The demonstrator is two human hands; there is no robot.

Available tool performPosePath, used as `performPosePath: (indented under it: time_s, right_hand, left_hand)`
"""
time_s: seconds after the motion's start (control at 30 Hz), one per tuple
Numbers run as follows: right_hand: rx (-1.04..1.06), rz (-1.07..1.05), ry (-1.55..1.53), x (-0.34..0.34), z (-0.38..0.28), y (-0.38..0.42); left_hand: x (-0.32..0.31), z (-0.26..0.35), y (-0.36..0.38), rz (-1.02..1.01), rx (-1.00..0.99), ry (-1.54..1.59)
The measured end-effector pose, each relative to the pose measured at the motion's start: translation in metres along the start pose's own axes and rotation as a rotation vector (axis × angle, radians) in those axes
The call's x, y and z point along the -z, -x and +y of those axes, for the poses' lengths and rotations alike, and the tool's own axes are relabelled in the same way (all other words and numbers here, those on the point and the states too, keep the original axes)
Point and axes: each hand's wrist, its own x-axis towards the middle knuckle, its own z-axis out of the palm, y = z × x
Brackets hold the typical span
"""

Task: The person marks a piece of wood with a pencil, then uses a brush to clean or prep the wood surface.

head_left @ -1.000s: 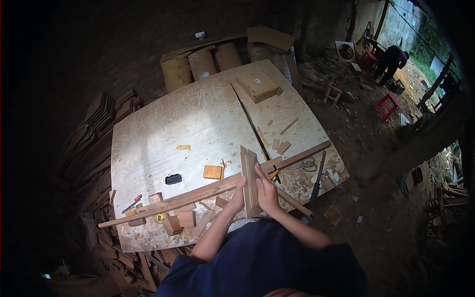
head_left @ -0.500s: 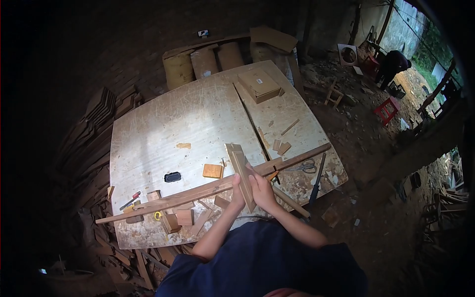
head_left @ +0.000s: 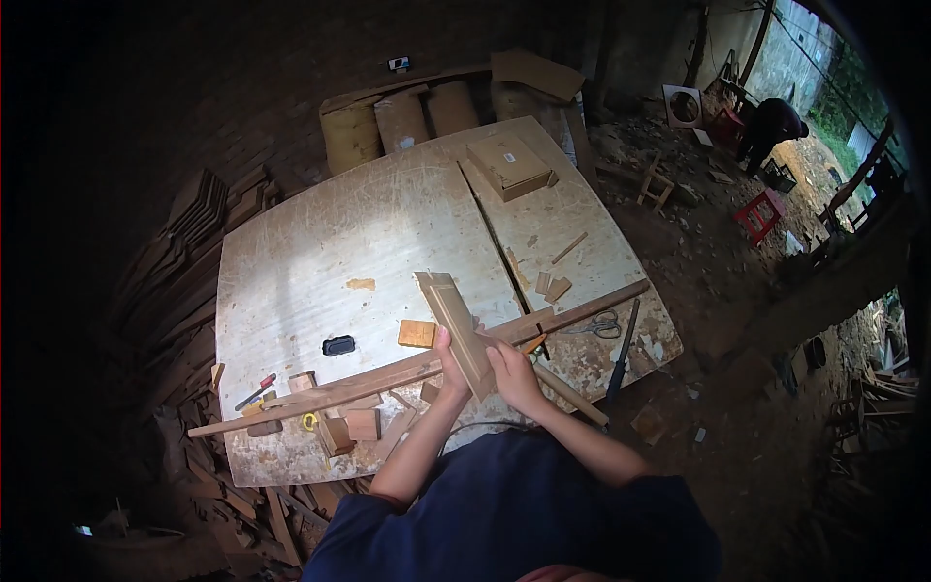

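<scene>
Above the near side of the worktable I hold a short wooden board (head_left: 453, 325), tilted, with a line or groove running along its face. My left hand (head_left: 452, 367) is closed on its left edge, thumb on the near face. At the opposite edge, my right hand (head_left: 512, 373) is closed on the board with its fingers curled and partly hidden. Under the board a long wooden strip (head_left: 349, 388) lies across the table. Just left of the board sits an orange-brown wooden block (head_left: 417, 334).
The worktable (head_left: 291, 252) carries a cardboard box (head_left: 509, 165), scissors (head_left: 603, 325), a dark-handled tool (head_left: 621, 364), a black oval tray (head_left: 338, 346) and several wood offcuts. Wood stacks line the left side. A person (head_left: 771, 131) bends over at far right near a red stool (head_left: 759, 215).
The board has shifted left and turned, its top leaning further left. My left hand has moved slightly left and up with it. My right hand stays at its right edge.
</scene>
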Motion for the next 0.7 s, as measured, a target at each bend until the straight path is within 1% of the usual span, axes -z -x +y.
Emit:
performPosePath:
  time_s: [0.1, 0.13, 0.2, 0.23, 0.27, 0.3, 0.33, 0.43, 0.47, 0.57, 0.6, 0.67, 0.7]
  right_hand:
    - [0.432, 0.156, 0.167, -0.016, -0.048, 0.029]
    - [0.566, 0.167, 0.246, -0.013, -0.055, 0.030]
    - [0.213, 0.101, 0.158, -0.004, -0.027, 0.006]
    - [0.035, 0.065, 0.116, 0.000, -0.011, -0.006]
    - [0.034, 0.065, 0.172, 0.002, -0.003, -0.013]
    - [0.109, 0.107, 0.103, 0.000, -0.012, -0.007]
    - [0.183, 0.145, 0.029, -0.005, -0.026, 0.005]
    - [0.239, 0.209, -0.072, -0.010, -0.028, 0.016]
    - [0.238, 0.222, -0.081, -0.008, -0.025, 0.015]
    - [-0.123, 0.025, 0.133, 0.001, 0.003, -0.009]
    - [-0.034, 0.064, 0.077, -0.004, -0.016, 0.005]
    - [0.132, 0.089, -0.012, -0.013, -0.012, 0.013]
    - [0.119, 0.099, 0.028, -0.011, -0.007, 0.012]
  left_hand:
    - [-0.010, 0.022, -0.012, 0.079, -0.001, 0.086]
    - [-0.010, 0.021, -0.013, 0.081, -0.016, 0.090]
    - [-0.010, 0.017, -0.021, 0.068, -0.056, 0.109]
    - [-0.009, 0.006, -0.022, 0.050, -0.073, 0.035]
    - [-0.007, -0.008, -0.026, 0.030, -0.092, -0.039]
    - [-0.007, -0.013, -0.031, 0.010, -0.119, -0.114]
    - [-0.007, -0.007, -0.034, -0.008, -0.071, -0.058]
    - [-0.011, 0.000, -0.046, 0.116, -0.164, 0.023]
    - [-0.003, -0.013, -0.053, 0.113, -0.149, 0.034]
    - [0.000, -0.034, -0.053, 0.138, -0.262, -0.169]
    - [0.000, -0.030, -0.053, 0.187, -0.190, -0.069]
    - [0.003, -0.023, -0.050, 0.276, -0.033, 0.124]
    - [0.004, -0.026, -0.047, 0.281, -0.037, 0.128]
